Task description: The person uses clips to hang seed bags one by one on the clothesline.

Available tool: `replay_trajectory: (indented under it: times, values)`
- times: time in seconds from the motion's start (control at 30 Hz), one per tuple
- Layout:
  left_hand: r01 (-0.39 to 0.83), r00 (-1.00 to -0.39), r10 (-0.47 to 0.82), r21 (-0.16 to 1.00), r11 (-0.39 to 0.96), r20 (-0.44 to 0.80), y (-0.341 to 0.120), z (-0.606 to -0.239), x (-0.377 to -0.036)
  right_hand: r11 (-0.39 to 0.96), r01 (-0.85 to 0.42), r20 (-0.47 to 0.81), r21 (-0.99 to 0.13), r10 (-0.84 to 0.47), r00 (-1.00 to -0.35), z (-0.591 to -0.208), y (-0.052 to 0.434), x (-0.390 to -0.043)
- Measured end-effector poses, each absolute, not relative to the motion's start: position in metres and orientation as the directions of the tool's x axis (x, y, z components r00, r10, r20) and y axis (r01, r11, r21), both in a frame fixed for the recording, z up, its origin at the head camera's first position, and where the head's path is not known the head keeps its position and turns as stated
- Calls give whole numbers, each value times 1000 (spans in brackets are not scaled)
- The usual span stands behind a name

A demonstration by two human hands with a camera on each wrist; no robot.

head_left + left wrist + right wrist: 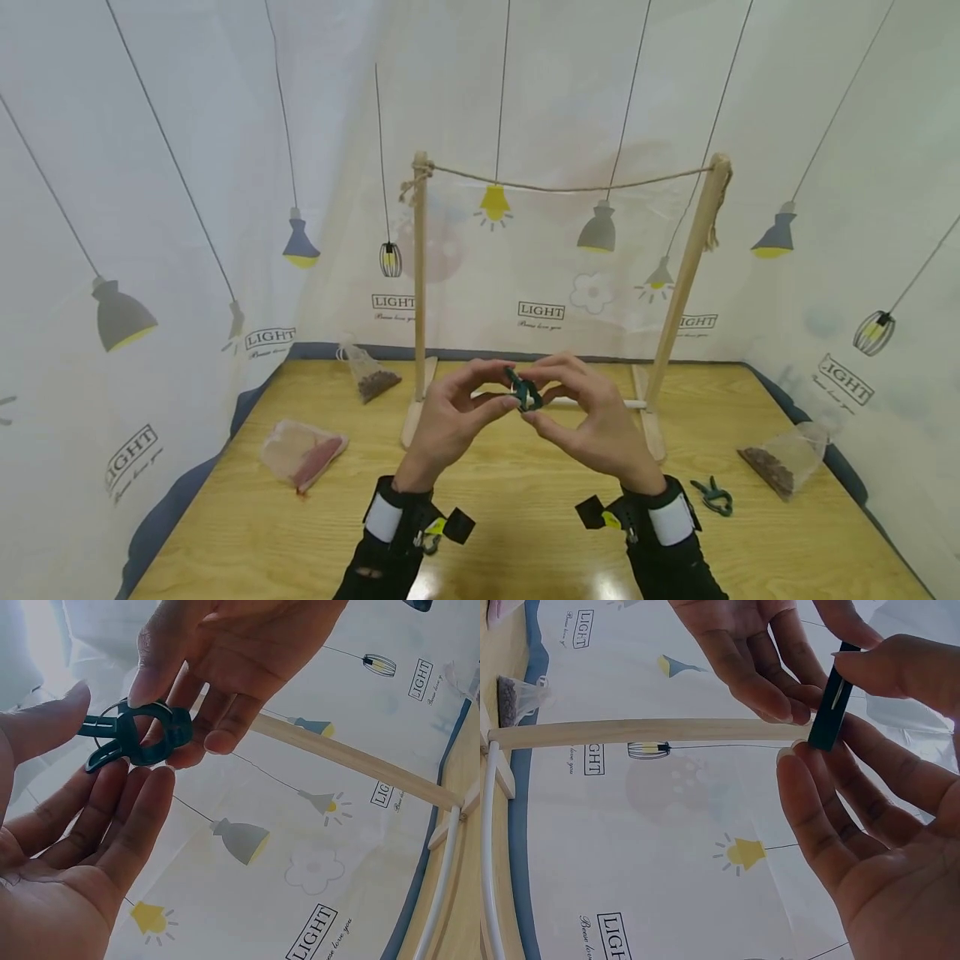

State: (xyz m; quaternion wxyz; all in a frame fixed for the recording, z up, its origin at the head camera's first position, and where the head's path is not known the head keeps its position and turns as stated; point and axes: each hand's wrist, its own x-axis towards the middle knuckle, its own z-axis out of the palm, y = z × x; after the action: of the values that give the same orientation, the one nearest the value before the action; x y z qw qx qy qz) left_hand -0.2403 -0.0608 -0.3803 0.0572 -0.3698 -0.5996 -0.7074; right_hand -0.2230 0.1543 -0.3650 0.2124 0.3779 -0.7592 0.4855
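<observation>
Hands: left hand (450, 414) and right hand (592, 417) both pinch the small dark green plastic spring clip (522, 390), fingers curled, above the glossy yellow wooden surface (525, 500).
Hidden: fingers cover the clip's jaws.
Behind: pale wooden rack (420, 283), twine line (570, 187).

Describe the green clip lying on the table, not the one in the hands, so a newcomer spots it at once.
Start at the wooden rack with the string across its top, then go down to the wooden table on its right side. The green clip lies there, just left of a clear bag of brown bits. Unlike the clip in the hands, nothing touches it.
</observation>
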Motion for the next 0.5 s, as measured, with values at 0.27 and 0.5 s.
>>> replay_trajectory:
  times: [0.27, 0.5]
  values:
    - [562, -728, 322, 796, -227, 605, -62, -378, -238, 258, -785, 693, -563, -370, -619, -364, 153, -224]
    - [606, -734, 274, 781, -149, 622, -63, -380, -236, 273, -763, 668, -585, -371, -645, -364, 154, -221]
